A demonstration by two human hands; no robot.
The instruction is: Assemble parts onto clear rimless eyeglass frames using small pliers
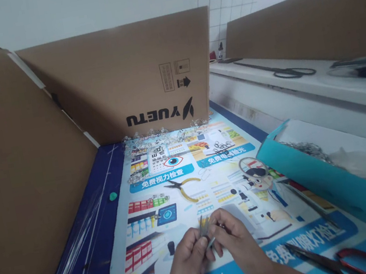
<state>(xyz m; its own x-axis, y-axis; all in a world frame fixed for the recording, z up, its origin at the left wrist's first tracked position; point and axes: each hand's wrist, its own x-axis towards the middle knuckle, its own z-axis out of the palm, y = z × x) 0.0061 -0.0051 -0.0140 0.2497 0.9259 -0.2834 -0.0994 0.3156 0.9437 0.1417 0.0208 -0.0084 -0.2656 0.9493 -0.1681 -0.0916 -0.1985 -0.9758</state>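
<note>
My left hand (190, 251) and my right hand (230, 233) meet above the printed mat (210, 198), both with fingers closed. Between their fingertips are thin grey metal pieces (203, 225), with narrow ends sticking up; their exact kind is too small to make out. The left thumb presses on them, while the right fingers pinch close beside it. Beyond the hands lie yellow-handled pliers (189, 189) with their handles spread. A small dark heap of wire pieces (224, 148) lies farther back on the mat.
Cardboard panels (123, 72) stand at the back and left. Clear, shiny small pieces (155, 137) lie along the back panel. At right is a teal box (320, 179) holding wire and plastic. Red-handled scissors (341, 265) lie near front right, black scissors (289, 72) on the shelf.
</note>
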